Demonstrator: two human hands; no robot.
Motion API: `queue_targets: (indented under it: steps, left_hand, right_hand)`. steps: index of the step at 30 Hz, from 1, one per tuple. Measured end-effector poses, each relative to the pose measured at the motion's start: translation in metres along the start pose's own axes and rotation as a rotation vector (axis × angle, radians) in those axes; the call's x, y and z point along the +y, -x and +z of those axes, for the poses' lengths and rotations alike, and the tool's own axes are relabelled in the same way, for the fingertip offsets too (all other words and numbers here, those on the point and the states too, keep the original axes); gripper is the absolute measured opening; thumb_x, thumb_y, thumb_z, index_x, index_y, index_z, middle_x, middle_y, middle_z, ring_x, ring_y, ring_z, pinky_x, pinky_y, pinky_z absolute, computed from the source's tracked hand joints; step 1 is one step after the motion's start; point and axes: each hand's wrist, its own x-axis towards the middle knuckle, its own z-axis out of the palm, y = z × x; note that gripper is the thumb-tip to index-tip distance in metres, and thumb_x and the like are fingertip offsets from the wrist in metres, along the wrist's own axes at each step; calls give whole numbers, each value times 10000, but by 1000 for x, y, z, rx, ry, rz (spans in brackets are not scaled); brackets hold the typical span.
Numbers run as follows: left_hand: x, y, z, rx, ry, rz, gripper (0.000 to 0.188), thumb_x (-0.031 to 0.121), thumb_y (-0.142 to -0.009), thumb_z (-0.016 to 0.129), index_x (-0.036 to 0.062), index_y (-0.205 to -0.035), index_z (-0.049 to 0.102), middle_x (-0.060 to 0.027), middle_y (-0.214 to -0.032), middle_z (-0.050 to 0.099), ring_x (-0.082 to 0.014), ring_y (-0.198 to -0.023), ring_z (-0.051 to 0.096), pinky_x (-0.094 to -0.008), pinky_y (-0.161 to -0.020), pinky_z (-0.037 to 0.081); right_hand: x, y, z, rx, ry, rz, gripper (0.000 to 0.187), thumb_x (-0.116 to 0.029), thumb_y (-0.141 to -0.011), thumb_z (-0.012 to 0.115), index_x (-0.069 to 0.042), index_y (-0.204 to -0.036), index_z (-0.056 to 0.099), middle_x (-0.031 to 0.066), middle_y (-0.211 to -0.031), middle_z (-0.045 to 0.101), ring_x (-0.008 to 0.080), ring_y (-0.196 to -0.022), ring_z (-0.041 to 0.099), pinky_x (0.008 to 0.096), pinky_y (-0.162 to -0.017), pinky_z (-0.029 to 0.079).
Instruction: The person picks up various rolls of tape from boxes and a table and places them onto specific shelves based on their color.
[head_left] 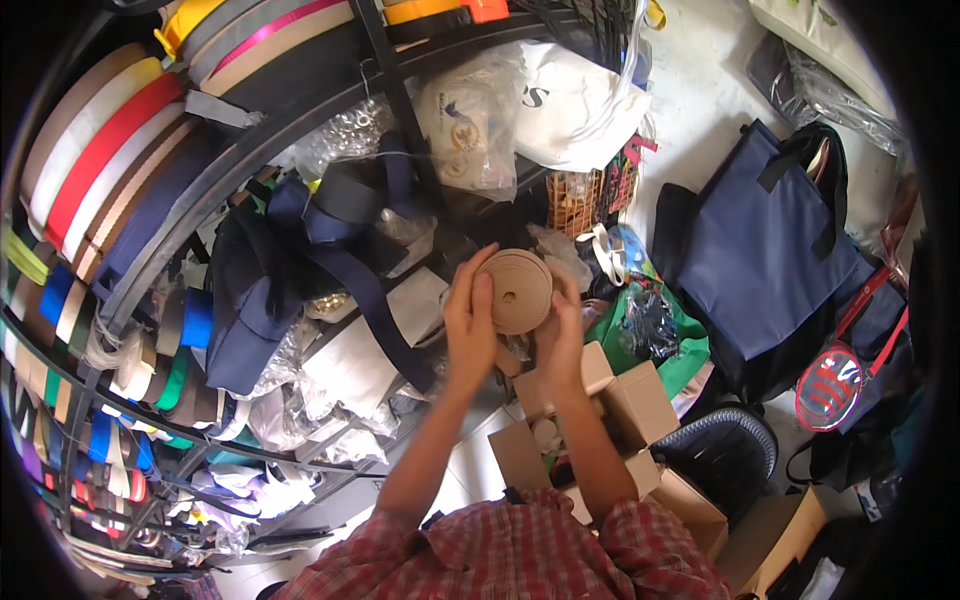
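Observation:
A beige roll of webbing tape (521, 291), wound in a flat spiral with a small hole at its middle, is held up between both hands. My left hand (470, 310) grips its left side, thumb against the edge of the coil. Around the right side curls my right hand (562, 325), its fingers partly hidden behind the roll. Below the right forearm an open cardboard box (645, 402) stands with its flaps spread and small items inside.
Metal shelving (270, 135) on the left carries many coloured strap rolls (105, 150), plastic bags and dark navy fabric (245, 310). To the right are a large navy bag (765, 250), a green bag (690, 345), a black bin (735, 440) and a wicker basket (574, 203).

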Motion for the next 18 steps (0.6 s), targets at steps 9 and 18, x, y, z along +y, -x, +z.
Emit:
queue_targets:
  steps: [9, 18]
  left_hand:
    - [-6, 11, 44, 186, 51, 117, 432, 311, -1033, 311, 14, -1256, 531, -103, -1179, 553, -183, -1096, 519, -304, -980, 379]
    - [2, 1, 30, -33, 100, 14, 454, 341, -1026, 271, 17, -1307, 418, -138, -1310, 464, -223, -1229, 448, -334, -1055, 321]
  right_hand:
    - [-7, -3, -5, -10, 139, -62, 368, -269, -1012, 421, 5, -1257, 416, 126, -1221, 491, 189, -1091, 478, 307, -967, 372]
    - [-16, 12, -14, -258, 390, -152, 599, -95, -890, 625, -28, -1352, 248, 161, -1297, 431, 246, -1235, 432, 341, -1032, 362]
